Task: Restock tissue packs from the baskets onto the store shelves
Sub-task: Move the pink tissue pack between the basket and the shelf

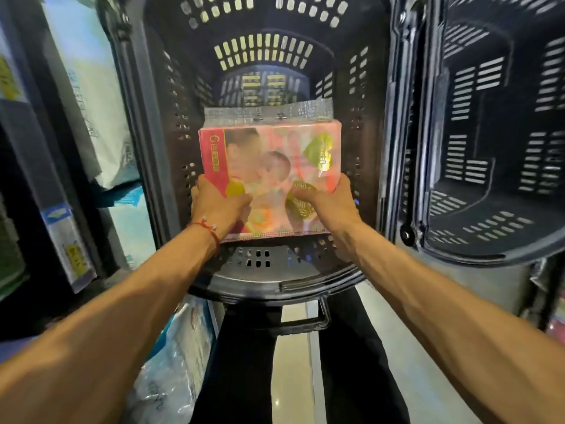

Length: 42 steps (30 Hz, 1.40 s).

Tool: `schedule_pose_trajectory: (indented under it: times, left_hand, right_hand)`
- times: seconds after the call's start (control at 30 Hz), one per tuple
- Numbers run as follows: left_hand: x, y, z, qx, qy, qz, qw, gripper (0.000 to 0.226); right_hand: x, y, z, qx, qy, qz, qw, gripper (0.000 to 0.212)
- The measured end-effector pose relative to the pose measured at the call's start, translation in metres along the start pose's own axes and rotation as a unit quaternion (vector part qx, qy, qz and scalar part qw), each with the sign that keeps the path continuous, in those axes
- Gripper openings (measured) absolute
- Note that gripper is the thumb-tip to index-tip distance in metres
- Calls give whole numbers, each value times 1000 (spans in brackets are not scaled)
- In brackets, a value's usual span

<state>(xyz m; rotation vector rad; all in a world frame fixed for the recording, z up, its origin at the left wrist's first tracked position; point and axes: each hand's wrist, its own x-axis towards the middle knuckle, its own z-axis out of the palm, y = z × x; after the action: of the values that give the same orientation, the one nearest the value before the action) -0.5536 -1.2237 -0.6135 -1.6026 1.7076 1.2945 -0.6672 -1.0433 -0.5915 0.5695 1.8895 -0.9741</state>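
**Tissue pack held in both hands inside centre basket**

One pink-and-red tissue pack (269, 166) sits at the centre of the frame, inside the dark perforated basket (275, 286) that fills the middle and upper part of the view. Its printed face is turned toward the camera, and a clear plastic flap stands along its top edge.

The left hand (218, 206) grasps the pack's lower left corner, thumb laid across the front face and fingers curled round the edge. The right hand (327, 203) grasps the lower right corner in the same way — thumb on the front, fingers wrapped behind. A red cord bracelet (211, 231) circles the left wrist.

Whether the pack rests on the basket wall or is carried free of it cannot be told.

A second basket (489, 148) of the same dark plastic occupies the right of the frame, just beside the first, with no goods visible inside. Store shelves (61, 148) run down the left edge, holding pale wrapped goods; a shelf label (65, 246) hangs at lower left. Clear-wrapped packs (177, 362) lie at lower left of centre — their contents are not legible. Dark trouser legs (238, 362) and a glossy floor (293, 377) show at the bottom centre.
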Motion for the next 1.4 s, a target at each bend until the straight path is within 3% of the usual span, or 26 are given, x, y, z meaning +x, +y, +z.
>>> schedule_pose_trajectory:
  times: [0.13,0.27,0.37,0.47,0.67,0.8,0.93,1.07,1.2,1.4]
  left_hand:
    - [-39,6,-23,-42,24,-6,999,90]
    - [-78,11,-47,-103,57,8,993,74]
    - [-105,9,-63,-143,75,16,987,90]
    - [-162,39,-83,-188,75,38,979,78]
    - [-260,73,-94,-276,66,58,957,61]
    - [-321,86,-93,-336,41,51,940,72]
    - [-379,100,-80,-412,65,37,908,81]
    - [-434,115,-59,-480,57,16,875,90]
    - [-484,118,-36,-562,68,14,824,47]
    - [-528,82,-2,-634,87,61,766,79]
  right_hand:
    - [-27,-8,-14,-35,-7,-29,999,124]
    - [-68,-30,-39,-99,-4,-62,993,107]
    - [-111,-50,-58,-125,37,-91,987,94]
    - [-151,-66,-80,-122,59,-115,984,97]
    - [-222,-87,-136,-100,27,-149,983,101]
    - [-255,-104,-178,-107,6,-178,978,102]
    - [-273,-128,-226,-122,-50,-211,968,104]
    - [-302,-150,-260,-101,-97,-253,957,69]
    - [-323,-161,-286,-119,-141,-296,937,63]
    - [-354,-163,-307,-176,-224,-362,888,41]
